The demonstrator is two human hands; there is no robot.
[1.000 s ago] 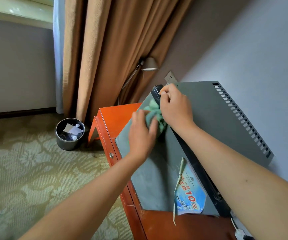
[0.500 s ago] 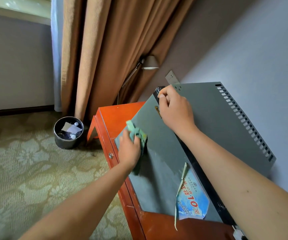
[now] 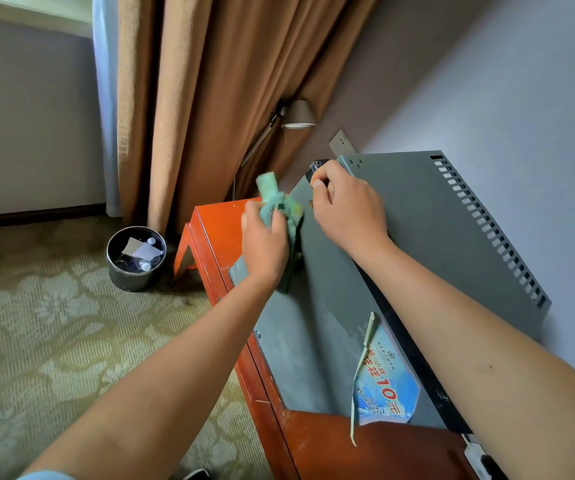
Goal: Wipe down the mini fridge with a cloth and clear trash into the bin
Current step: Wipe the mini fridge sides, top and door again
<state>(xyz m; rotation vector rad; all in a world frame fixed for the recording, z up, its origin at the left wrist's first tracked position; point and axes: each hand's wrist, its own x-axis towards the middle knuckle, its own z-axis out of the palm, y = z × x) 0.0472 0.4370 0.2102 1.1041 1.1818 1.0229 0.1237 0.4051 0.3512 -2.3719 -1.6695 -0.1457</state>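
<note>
Left hand sits at centre frame, fingers closed round a bunched green cloth, pressing it against the grey door of the fridge. One tail of the cloth sticks up above the knuckles, blurred; another hangs down past the wrist against the door. Right hand is just to the right of it, curled over the door's top corner, thumb and fingers clamped on the black edge there. The two hands are near each other, not touching.

The fridge fills the right half of the frame, its vented grey top running toward the wall at right. Low on the door, lower right of centre, a blue sticker with red characters and "10" is peeling, its left edge curled away from the metal. The door looks streaky around it, possibly damp, though the view is too soft to be sure.

The fridge stands on an orange-red desk, whose corner shows left of the cloth. Left of centre on the patterned carpet is the round dark bin, well apart from the desk, with paper scraps and small white bits inside. Tan curtains hang behind, a small lamp in front of them at upper centre.
</note>
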